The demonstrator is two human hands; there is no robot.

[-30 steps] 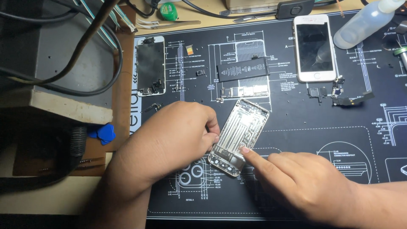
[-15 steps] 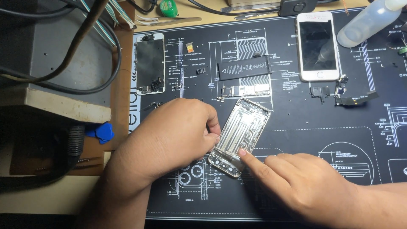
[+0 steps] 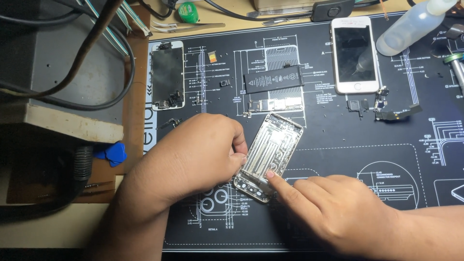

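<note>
An empty silver phone housing (image 3: 270, 154) lies tilted on a black repair mat (image 3: 338, 145). My left hand (image 3: 193, 157) grips the housing's left edge with fingertips and thumb. My right hand (image 3: 333, 210) reaches in from the lower right, its index fingertip pressing inside the housing near the lower end. A black battery (image 3: 273, 79) and a logic board (image 3: 273, 105) lie just above the housing.
A white phone (image 3: 355, 54) lies face up at the upper right beside a clear squeeze bottle (image 3: 411, 29). A dark screen assembly (image 3: 167, 77) is at the mat's upper left. Small flex parts (image 3: 391, 111), blue picks (image 3: 112, 153), tweezers (image 3: 193, 26) and thick cables (image 3: 87, 58) surround the mat.
My right index fingertip has slid slightly left and up inside the housing. The left hand and housing stay put.
</note>
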